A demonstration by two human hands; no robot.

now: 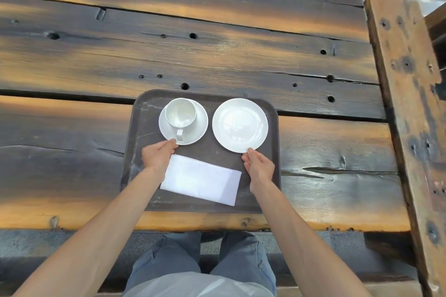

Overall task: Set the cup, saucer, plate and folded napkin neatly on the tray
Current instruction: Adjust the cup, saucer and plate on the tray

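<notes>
While both arms reach forward over the near edge of the counter (pixel 72 128), the dark brown tray (pixel 142 176) lies flat on the weathered planks, close to that edge. A white saucer (pixel 198 128) sits in the far left part of the tray, and a white cup (pixel 181 112) stands upright on it, empty, with its handle turned toward the person. A white plate (pixel 240 125) lies in the far right part of the tray, just beside the saucer but not touching it. A folded white napkin (pixel 201 179) lies flat in the near part of the tray, slightly skewed, its right end nearer the person than its left.

The left hand (pixel 158 155) is partly closed, with its fingertips touching the near rim of the saucer just left of the cup handle; its wrist passes over the left end of the napkin. Whether the saucer rim is pinched or only touched cannot be told. The right hand (pixel 259 166) is loosely open, with the thumb and forefinger tips resting against the near rim of the plate; it holds nothing clear of the tray. A rough wooden beam (pixel 405 103) runs along the right side of the counter. Grey trousers (pixel 200 260) show below the counter edge.
</notes>
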